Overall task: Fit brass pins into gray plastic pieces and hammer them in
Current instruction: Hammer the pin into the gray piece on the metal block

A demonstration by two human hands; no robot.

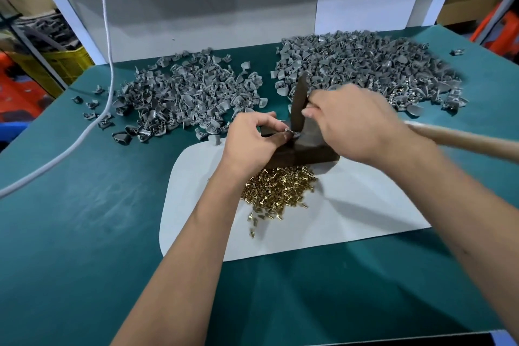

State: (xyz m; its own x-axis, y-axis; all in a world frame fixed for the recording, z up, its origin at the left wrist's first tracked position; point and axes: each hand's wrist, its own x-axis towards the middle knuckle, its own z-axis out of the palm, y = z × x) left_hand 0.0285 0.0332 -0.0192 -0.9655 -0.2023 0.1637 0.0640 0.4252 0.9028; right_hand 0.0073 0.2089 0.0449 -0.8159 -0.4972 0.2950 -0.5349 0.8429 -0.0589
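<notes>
My left hand (252,137) pinches a small gray plastic piece (289,132) on top of a dark metal block (309,153). My right hand (354,123) grips a hammer just below its head; the dark hammer head (299,100) points up and the wooden handle (463,139) runs off to the right. The hammer head sits right beside the held piece. A heap of brass pins (276,187) lies on a white sheet (351,213) just in front of the block. My left forearm covers part of the heap.
Two piles of gray plastic pieces lie at the back of the green table (84,219): one at the left (182,98), a larger one at the right (365,64). A white cable (92,123) crosses the table's left side. A gray back panel (210,8) stands behind the piles.
</notes>
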